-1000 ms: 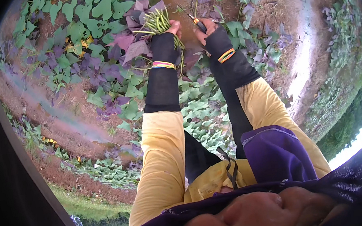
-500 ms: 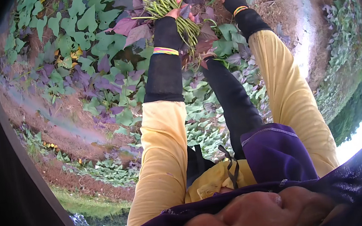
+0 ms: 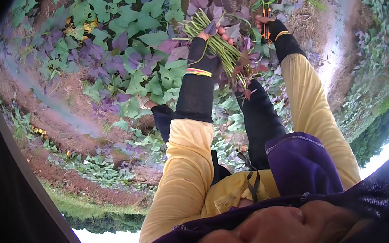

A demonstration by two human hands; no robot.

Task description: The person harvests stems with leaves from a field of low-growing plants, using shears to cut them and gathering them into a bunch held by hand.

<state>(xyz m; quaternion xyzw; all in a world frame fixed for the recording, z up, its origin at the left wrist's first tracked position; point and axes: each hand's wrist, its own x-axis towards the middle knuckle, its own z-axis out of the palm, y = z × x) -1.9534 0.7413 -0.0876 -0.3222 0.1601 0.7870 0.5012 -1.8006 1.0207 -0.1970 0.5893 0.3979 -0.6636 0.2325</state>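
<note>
My left hand [image 3: 203,35] is closed round a thick bundle of cut green leaf stems [image 3: 221,50], with purple and reddish leaves hanging from its ends. To the right, my right hand [image 3: 262,21] grips orange-handled snips [image 3: 266,30] held over the plants. Their blades are hard to make out. A green stem with leaves [image 3: 263,3] shows just beyond the snips. Black cuffs cover both wrists, and coloured bands circle them.
Broad green leaves [image 3: 134,18] and purple leaves [image 3: 108,66] grow thickly to the left. Bare brown soil [image 3: 304,19] lies to the right. My dark-trousered legs [image 3: 261,124] stand among the plants, with one foot [image 3: 145,102] showing at the left.
My left hand and the stem bundle have moved right and nearer to me. My right hand has come lower, bringing the orange snips into plain sight. One foot now shows at the left.
</note>
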